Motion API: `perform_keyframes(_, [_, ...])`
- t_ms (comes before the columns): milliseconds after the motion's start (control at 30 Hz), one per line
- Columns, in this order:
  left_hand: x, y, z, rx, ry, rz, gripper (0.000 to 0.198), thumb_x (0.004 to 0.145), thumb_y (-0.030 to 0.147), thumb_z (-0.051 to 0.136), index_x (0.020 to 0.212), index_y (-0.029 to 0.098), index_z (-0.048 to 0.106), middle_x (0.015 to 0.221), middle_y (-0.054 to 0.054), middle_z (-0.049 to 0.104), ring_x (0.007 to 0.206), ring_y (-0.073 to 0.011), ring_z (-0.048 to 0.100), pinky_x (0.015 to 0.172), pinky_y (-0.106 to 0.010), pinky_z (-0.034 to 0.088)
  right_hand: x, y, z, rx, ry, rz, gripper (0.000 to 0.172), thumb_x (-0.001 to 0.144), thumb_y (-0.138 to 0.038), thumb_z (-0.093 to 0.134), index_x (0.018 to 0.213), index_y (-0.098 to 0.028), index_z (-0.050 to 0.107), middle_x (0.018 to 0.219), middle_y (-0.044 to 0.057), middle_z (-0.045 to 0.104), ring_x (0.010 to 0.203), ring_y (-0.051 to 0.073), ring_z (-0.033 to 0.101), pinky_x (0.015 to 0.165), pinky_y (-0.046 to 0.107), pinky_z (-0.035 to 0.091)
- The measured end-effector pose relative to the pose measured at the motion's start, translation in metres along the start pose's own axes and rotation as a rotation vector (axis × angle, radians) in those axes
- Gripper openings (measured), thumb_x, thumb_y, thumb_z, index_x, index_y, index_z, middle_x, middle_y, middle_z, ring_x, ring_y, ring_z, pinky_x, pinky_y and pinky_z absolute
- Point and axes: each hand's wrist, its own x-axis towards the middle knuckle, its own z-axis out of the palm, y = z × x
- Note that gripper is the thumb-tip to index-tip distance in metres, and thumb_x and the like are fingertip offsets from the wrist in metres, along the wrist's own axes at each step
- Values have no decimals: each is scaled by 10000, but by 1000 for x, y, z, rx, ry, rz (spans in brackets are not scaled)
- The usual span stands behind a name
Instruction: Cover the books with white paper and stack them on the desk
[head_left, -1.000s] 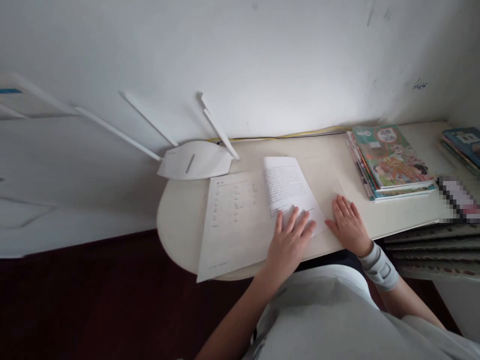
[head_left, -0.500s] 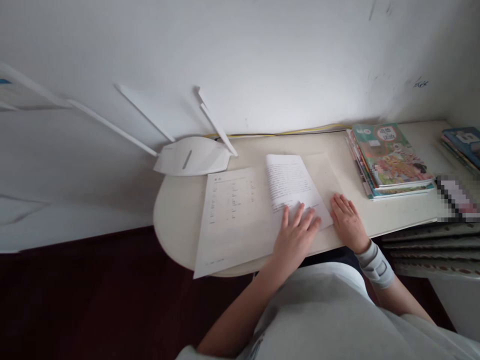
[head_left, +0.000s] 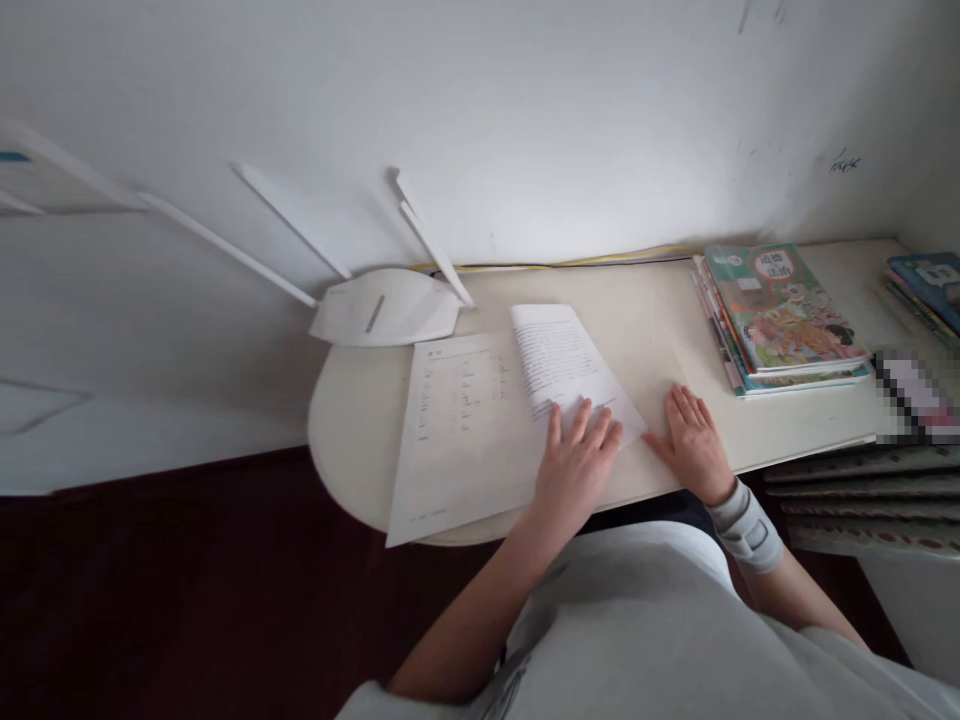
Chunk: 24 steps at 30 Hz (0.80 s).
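A large printed sheet of paper (head_left: 457,460) lies on the table, its lower left corner reaching past the front edge. Its right part is folded over, making a flap (head_left: 559,350) with dense lines of print. My left hand (head_left: 576,465) rests on the lower part of this flap, palm down and fingers spread. To the right, my right hand (head_left: 694,440) lies on the tabletop, fingers stretched out and thumb at the paper's right corner. A grey wrist brace (head_left: 750,528) is around my right wrist.
At the back left stands a white router (head_left: 386,308) with several raised antennas. A stack of books (head_left: 784,310) lies to the right, with more books (head_left: 926,290) beyond. Cables (head_left: 540,266) run along the wall. The table (head_left: 341,430) has a rounded left end.
The folded flap has shifted left, and my left hand has moved left with it. My right thumb has spread out toward the paper's corner.
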Motion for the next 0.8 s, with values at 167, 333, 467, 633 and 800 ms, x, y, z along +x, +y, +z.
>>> perform_keyframes(167, [-1,0,3,-6,3,10,302,908,205,387,1132,216,589,1268,-75,565,1247,-330,417,1013,-639,248,1,-5,-1,-38,-33,12,461,912,-318,390,1269,-38,478,1361,193,427,1292,274,356,1045,438,304])
perform_keyframes(333, [1,2,3,3,-3,3,308,901,182,392,1137,216,588,1269,-78,564,1249,-326,415,1018,-638,240,1,-3,-1,13,-21,25,410,927,-219,309,1266,-86,496,1355,142,453,1287,250,370,1043,425,309])
perform_keyframes(467, [12,13,5,-3,-5,33,305,909,199,377,1120,209,597,1257,-82,571,1240,-324,424,1003,-641,266,0,-1,-1,72,-2,28,417,932,-229,296,1278,-98,486,1347,139,462,1289,239,369,1043,432,310])
perform_keyframes(633, [14,22,6,-40,-3,116,303,919,204,352,1110,216,587,1244,-73,577,1232,-281,438,1007,-610,293,-2,-1,-2,141,51,42,421,941,-267,283,1255,-87,499,1327,162,479,1280,235,383,1039,440,315])
perform_keyframes(800, [-1,24,6,-81,4,156,315,917,172,341,1144,214,555,1277,-69,549,1265,-255,398,1031,-576,281,-2,0,-1,169,107,67,437,944,-276,268,1251,-57,487,1318,199,475,1296,239,360,1032,456,321])
